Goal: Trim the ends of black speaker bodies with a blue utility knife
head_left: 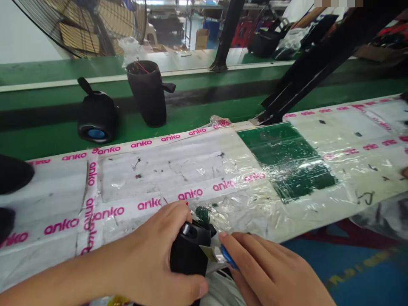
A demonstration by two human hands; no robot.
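Observation:
My left hand (149,255) is wrapped around a black portable speaker (188,255) at the near edge of the bench, with the thumb across its near side. In my right hand (270,267) is a utility knife (218,254) with a blue handle, gripped between thumb and fingers. Its bare blade points left and meets the speaker's right side just below the top rim. The lower part of the speaker is hidden behind my left thumb and fingers.
A paper-covered worktop (165,165) with pink "anko" tape spans the bench. Behind it, on a green surface, are an upright black speaker housing (146,95) with wires and a small black speaker (97,114). A slanted black post (306,80) rises right; dark objects (14,174) sit left.

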